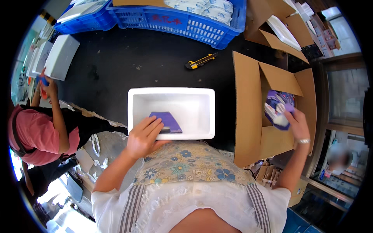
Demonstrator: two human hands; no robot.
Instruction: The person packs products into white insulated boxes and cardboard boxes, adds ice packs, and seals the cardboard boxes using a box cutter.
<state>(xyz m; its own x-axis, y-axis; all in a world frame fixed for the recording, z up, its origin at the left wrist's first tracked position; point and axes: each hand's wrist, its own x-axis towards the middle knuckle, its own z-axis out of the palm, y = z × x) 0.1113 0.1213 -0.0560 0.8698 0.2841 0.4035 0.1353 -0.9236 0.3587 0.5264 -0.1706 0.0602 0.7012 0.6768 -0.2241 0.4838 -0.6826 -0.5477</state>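
A white foam box (171,90) without its lid sits on the black table close in front of me. Inside it, near the wall closest to my body, lies a purple package (169,122). My left hand (145,137) reaches over the near left rim, its fingers resting on that package; whether they grip it cannot be told. On the right, my right hand (297,123) holds a purple and white package (275,112) by its edge, above an open cardboard carton (247,107). More printed purple packages (288,97) show partly inside the carton.
A yellow and black utility knife (201,61) lies beyond the foam box. Blue plastic crates (174,21), one with white packs, line the far edge. White foam boxes (62,56) stand at left, beside a co-worker in pink holding a tape dispenser. Another open carton (262,14) is far right.
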